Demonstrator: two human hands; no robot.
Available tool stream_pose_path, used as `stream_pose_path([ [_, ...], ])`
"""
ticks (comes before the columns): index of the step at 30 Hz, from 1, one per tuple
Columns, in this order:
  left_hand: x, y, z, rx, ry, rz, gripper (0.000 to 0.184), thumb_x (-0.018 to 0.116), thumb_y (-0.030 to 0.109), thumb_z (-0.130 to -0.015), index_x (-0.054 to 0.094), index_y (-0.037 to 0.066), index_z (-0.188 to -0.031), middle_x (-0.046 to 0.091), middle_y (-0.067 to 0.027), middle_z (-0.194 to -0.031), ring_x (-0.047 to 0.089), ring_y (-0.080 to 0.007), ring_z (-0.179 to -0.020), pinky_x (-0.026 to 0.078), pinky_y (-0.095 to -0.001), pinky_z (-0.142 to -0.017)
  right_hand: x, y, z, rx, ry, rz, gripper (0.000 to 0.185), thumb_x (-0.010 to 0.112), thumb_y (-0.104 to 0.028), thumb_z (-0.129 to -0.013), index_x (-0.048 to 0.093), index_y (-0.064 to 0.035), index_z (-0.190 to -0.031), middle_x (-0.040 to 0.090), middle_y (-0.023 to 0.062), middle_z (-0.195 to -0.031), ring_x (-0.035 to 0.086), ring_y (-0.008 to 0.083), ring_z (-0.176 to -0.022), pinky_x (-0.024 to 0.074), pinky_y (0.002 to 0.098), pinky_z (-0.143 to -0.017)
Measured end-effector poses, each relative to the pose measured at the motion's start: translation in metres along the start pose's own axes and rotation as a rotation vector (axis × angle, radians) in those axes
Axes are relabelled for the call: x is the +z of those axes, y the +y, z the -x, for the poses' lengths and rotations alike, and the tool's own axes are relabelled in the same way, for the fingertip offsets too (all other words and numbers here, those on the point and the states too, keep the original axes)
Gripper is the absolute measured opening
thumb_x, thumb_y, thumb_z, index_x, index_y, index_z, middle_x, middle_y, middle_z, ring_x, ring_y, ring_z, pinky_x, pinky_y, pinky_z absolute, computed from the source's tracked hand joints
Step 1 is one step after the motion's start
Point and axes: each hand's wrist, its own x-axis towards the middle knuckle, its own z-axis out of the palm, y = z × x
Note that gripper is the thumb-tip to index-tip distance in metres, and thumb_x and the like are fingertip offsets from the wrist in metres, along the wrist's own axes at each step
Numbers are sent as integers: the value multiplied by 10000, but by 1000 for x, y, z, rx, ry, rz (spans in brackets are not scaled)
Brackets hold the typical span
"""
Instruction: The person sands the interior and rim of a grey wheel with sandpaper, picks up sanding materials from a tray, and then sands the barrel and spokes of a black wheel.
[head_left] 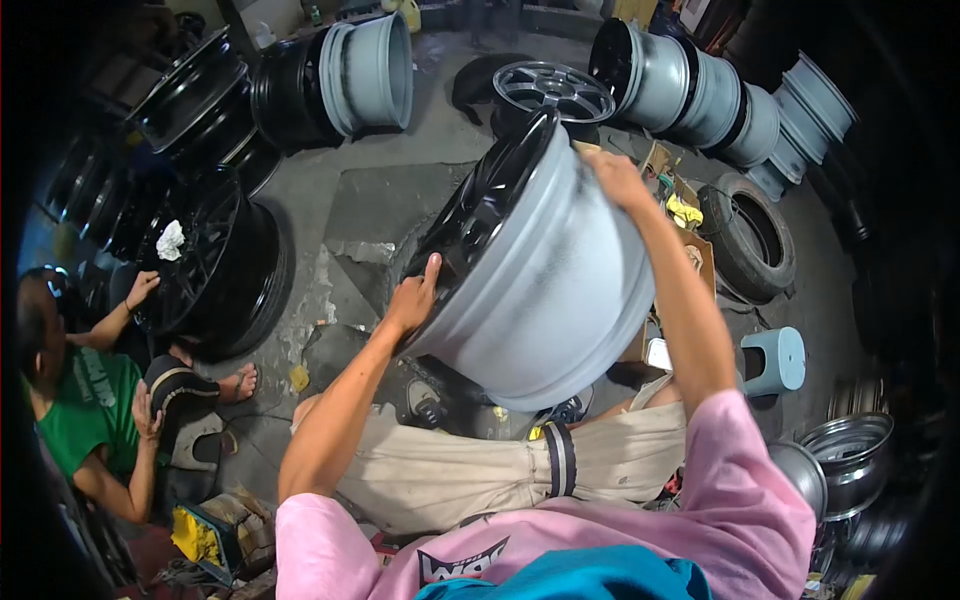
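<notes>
A large wheel rim (pixel 560 285) is tilted up in front of my legs, its barrel coated light grey and its spoked face glossy black. My left hand (pixel 412 302) grips its lower left edge, the thumb lying along the black face and the other fingers hidden. At the upper right, my right hand (pixel 615 178) is closed over the rim's far edge, with its fingertips partly out of sight. The lower part of the rim hangs over my shoes (pixel 425 404), between my knees. A tire partly shows behind the black face.
A person in a green shirt (pixel 105 400) sits at left, one hand by a black wheel rim (pixel 215 265). Several grey rims (pixel 655 80) line the back. A spoked wheel (pixel 553 90), a tire (pixel 748 238), cardboard boxes (pixel 705 262) and a light blue stool (pixel 775 360) stand around.
</notes>
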Motion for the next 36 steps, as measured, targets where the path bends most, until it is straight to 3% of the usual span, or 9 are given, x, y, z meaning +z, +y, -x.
stream_pose_path([
  [3,-5,-20,-12,-72,-148,120,1047,205,813,-975,726,-93,-1039,686,-369,-1044,641,-480,-1124,444,-489,-1013,17,-118,113,-483,258,290,371,541,-204,-1034,632,-68,-1366,631,176,-1380,573,377,-1319,490,430,-1077],
  [6,-2,-42,-24,-26,-157,189,1058,210,813,-975,708,-118,-1030,681,-372,-1038,640,-485,-1120,439,-494,-1011,28,-165,214,-716,-16,322,428,573,-37,-951,608,-20,-1377,587,153,-1456,544,347,-1370,434,476,-1157],
  [11,-12,-11,-8,-59,-161,74,1050,181,783,-996,701,-129,-1034,658,-401,-1066,605,-536,-1150,423,-516,-1028,-12,-118,160,-594,115,401,368,546,-75,-993,629,-1,-1344,589,178,-1446,550,351,-1359,449,429,-1141],
  [14,-24,5,-11,-94,-221,8,1035,145,758,-1008,703,-106,-1119,629,-411,-1174,544,-546,-1242,400,-513,-1080,-38,-40,52,21,34,348,435,540,-355,-1033,707,46,-1024,671,319,-905,660,489,-873,508,485,-787],
  [17,-30,2,-19,-90,-236,-92,998,131,743,-1014,668,-62,-1259,601,-384,-1281,500,-516,-1317,374,-490,-1129,-5,30,-42,243,-172,-39,455,560,-363,-1028,738,52,-1084,755,147,-976,681,239,-902,509,373,-858],
  [21,-36,9,-12,-19,-221,-13,929,109,713,-1028,607,17,-1389,593,-338,-1341,482,-489,-1352,356,-482,-1153,26,-57,-42,106,-34,-375,493,553,-376,-1033,712,76,-1147,717,62,-1011,591,138,-944,479,328,-878],
  [24,-33,6,-15,28,-230,-20,885,77,675,-1043,579,60,-1435,578,-319,-1378,468,-471,-1374,339,-473,-1172,28,-181,58,-149,214,-193,368,519,-267,-1069,681,62,-1102,679,265,-1049,667,344,-942,488,357,-874],
  [30,-39,7,-18,135,-213,-40,822,97,648,-1061,580,107,-1448,578,-296,-1396,464,-457,-1386,333,-457,-1183,66,-188,170,-761,296,253,368,664,-64,-926,688,-38,-1292,617,197,-1360,528,429,-1314,461,499,-1077],
  [36,-92,72,24,201,-166,-55,704,320,578,-1081,740,16,-1140,722,-267,-1039,674,-415,-1065,483,-447,-974,26,-115,-11,-116,272,4,411,531,-333,-1046,705,35,-1102,662,250,-1059,653,408,-953,493,433,-859],
])
